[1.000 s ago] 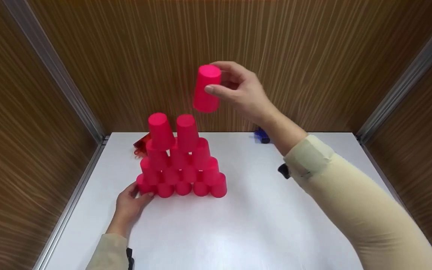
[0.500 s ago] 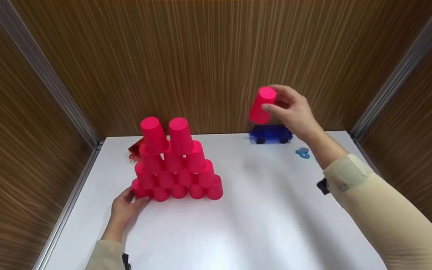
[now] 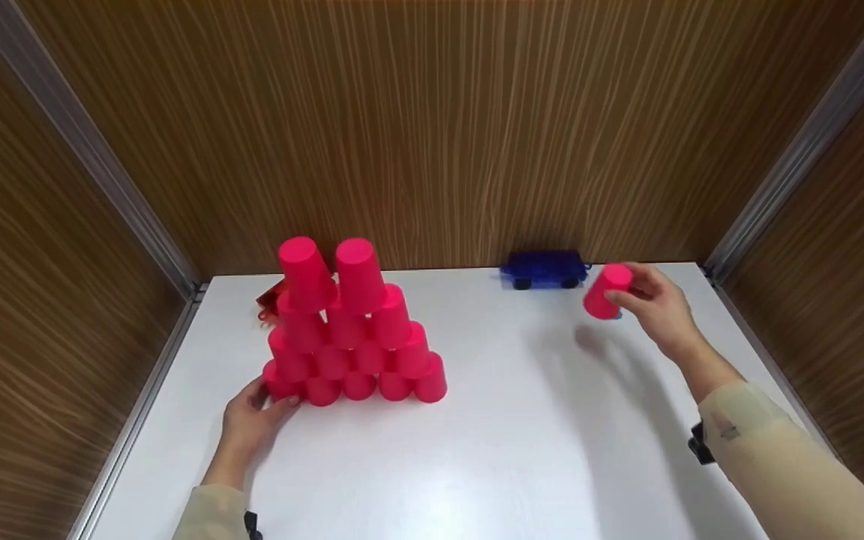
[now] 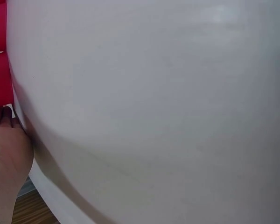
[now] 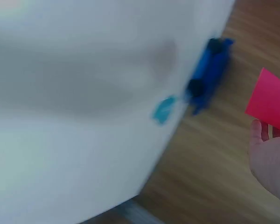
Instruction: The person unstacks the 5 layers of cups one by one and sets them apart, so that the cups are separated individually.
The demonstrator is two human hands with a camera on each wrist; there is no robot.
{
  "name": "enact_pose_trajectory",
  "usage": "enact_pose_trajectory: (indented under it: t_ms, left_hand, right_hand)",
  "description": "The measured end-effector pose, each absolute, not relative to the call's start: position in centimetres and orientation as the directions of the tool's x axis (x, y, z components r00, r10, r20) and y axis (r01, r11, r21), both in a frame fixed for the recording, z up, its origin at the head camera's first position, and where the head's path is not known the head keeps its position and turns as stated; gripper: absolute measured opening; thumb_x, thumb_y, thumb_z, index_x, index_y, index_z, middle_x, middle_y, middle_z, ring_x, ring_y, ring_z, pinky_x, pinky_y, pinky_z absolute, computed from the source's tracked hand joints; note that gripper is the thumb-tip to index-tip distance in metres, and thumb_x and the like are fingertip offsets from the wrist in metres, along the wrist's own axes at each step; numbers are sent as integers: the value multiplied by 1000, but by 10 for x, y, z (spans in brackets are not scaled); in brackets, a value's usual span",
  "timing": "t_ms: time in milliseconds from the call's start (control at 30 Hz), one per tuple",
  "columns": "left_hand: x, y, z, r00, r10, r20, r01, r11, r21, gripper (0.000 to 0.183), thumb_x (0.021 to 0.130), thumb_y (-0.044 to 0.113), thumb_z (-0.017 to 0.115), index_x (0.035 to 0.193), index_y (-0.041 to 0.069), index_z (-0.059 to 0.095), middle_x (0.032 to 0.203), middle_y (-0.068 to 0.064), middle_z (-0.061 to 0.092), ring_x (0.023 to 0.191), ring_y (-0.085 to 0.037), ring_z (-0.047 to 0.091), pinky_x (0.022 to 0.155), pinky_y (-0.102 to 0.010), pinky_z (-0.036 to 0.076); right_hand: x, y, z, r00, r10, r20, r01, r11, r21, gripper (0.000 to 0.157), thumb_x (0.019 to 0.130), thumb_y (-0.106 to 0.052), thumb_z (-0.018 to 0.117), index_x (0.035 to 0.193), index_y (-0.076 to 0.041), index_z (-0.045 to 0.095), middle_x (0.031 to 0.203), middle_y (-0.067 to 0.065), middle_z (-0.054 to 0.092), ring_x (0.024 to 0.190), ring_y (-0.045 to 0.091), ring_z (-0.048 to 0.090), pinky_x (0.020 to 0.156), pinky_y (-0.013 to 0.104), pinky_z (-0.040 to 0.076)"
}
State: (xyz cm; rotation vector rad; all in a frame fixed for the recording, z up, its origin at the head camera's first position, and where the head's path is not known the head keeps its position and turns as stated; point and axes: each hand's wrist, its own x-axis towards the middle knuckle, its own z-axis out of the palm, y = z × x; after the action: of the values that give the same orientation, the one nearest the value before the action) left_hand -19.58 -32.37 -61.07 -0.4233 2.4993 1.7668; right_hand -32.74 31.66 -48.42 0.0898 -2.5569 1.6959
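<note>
Pink cups stand upside down in a stepped stack [image 3: 357, 326] left of centre in the head view, two cups topping it. At the stack's lower left corner, my left hand [image 3: 244, 424] holds the end cup [image 3: 279, 384] of the bottom row between thumb and fingers. The left wrist view catches only the stack's edge and part of that hand [image 4: 9, 158]. Over on the right, my right hand [image 3: 661, 311] grips a single pink cup [image 3: 601, 297] by its side. This cup is upside down, slightly tilted and raised above the table, its shadow lying below.
A blue toy vehicle [image 3: 544, 268] stands by the back wall. A small light blue piece [image 5: 164, 110] lies near it, mostly behind the held cup in the head view. An orange-red object [image 3: 270, 300] sits behind the stack. Wood-patterned walls [image 3: 432, 135] enclose the white table [image 3: 432, 465].
My right hand has carried its cup rightward and down, from above the stack to the table's right side. The blue vehicle has come into full view. My left hand stays at the bottom-row cup.
</note>
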Motion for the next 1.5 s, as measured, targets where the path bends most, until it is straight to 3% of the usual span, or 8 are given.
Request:
enact_pose_trajectory:
  t_ms: [133, 267, 367, 500, 767, 867, 1100, 1500]
  left_hand:
    - [-195, -325, -612, -965, -190, -183, -233, 292, 928, 83, 97, 32, 81, 164, 8, 39, 169, -17, 36, 159, -36, 26, 125, -48, 34]
    - [-194, -326, -611, -962, -196, -190, -241, 288, 927, 83, 97, 31, 80, 164, 8, 38, 169, -18, 35, 159, -36, 26, 125, -48, 33]
    - [-193, -326, -611, -960, -201, -193, -247, 293, 924, 83, 98, 31, 80, 165, 9, 37, 169, -17, 36, 159, -36, 26, 124, -48, 35]
    - [-189, -328, -612, -959, -206, -192, -249, 305, 919, 83, 98, 33, 80, 165, 10, 37, 169, -15, 37, 159, -35, 27, 124, -48, 35]
    - [-185, -331, -611, -955, -223, -197, -259, 300, 918, 84, 97, 32, 82, 164, 8, 38, 169, -18, 37, 159, -37, 27, 125, -49, 34]
    - [-185, -330, -610, -954, -225, -198, -262, 305, 916, 86, 96, 33, 82, 165, 8, 37, 169, -17, 36, 159, -37, 27, 125, -48, 34]
    - [-188, -328, -610, -962, -217, -165, -226, 297, 928, 82, 96, 32, 82, 163, 8, 40, 167, -16, 40, 158, -34, 29, 126, -46, 33]
    - [-190, -323, -608, -962, -207, -181, -240, 309, 920, 81, 98, 34, 80, 164, 12, 39, 168, -13, 40, 158, -33, 30, 124, -47, 36]
  right_hand:
    - [-318, 343, -506, -997, 49, 51, -28, 395, -918, 69, 102, -26, 75, 158, -4, 43, 151, 18, 55, 125, 11, 59, 100, 13, 50]
    - [-309, 361, -519, -996, 90, -25, 60, 407, -912, 77, 101, -35, 75, 162, -8, 37, 159, 21, 46, 141, 30, 52, 104, 20, 51]
    - [-306, 370, -526, -989, 116, -96, 135, 404, -905, 85, 99, -42, 75, 165, -10, 31, 165, 22, 38, 150, 42, 39, 114, 35, 47]
    - [-306, 380, -536, -974, 150, -170, 217, 397, -892, 94, 98, -46, 75, 168, -11, 24, 170, 23, 28, 155, 47, 28, 120, 53, 40]
    - [-304, 390, -553, -961, 180, -208, 266, 409, -873, 97, 99, -45, 74, 169, -10, 18, 171, 25, 24, 155, 51, 24, 118, 57, 42]
    - [-303, 392, -556, -960, 184, -212, 272, 419, -866, 99, 98, -45, 76, 169, -9, 17, 171, 25, 23, 155, 52, 24, 115, 54, 46]
    - [-301, 395, -560, -968, 174, -180, 240, 448, -861, 93, 101, -44, 73, 168, -7, 21, 169, 27, 26, 152, 53, 27, 100, 30, 57]
    - [-296, 398, -563, -967, 159, -197, 247, 427, -870, 95, 101, -45, 72, 169, -7, 17, 171, 27, 22, 153, 54, 25, 94, 23, 58]
